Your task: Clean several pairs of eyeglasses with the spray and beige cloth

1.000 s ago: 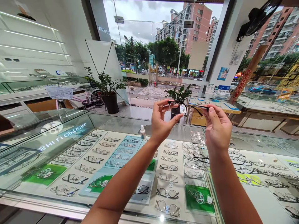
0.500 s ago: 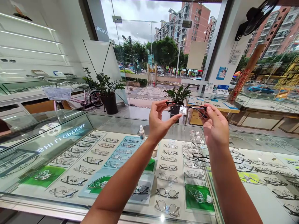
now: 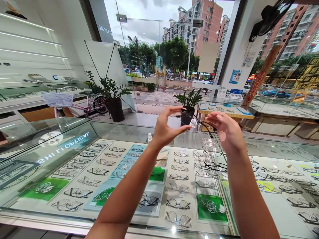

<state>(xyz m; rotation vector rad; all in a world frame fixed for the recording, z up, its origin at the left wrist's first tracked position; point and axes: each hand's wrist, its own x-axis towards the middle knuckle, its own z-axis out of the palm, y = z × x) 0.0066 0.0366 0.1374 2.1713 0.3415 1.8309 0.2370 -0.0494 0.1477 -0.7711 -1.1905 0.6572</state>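
Above the glass display case, my left hand (image 3: 167, 127) holds a pair of dark-rimmed glasses (image 3: 196, 120) by one side, its thumb and index finger spread around the lens. A small white tag hangs near the bridge. The glasses tilt down toward the right. At their other end is my right hand (image 3: 228, 129), with its fingers loosely bent beside the frame; whether they touch it is too small to tell. Behind my left hand, a small white bottle (image 3: 150, 137) stands partly hidden.
Rows of glasses (image 3: 180, 177) lie inside the glass display case (image 3: 119, 130). Green cards (image 3: 211, 208) sit among them. Beyond the case are potted plants (image 3: 116, 109), a pink bicycle (image 3: 86, 107) and another display table (image 3: 230, 114).
My right hand has loosened from the side of the glasses, and its fingers have shifted. The glasses have tilted, with their right side lower. The view has shifted slightly.
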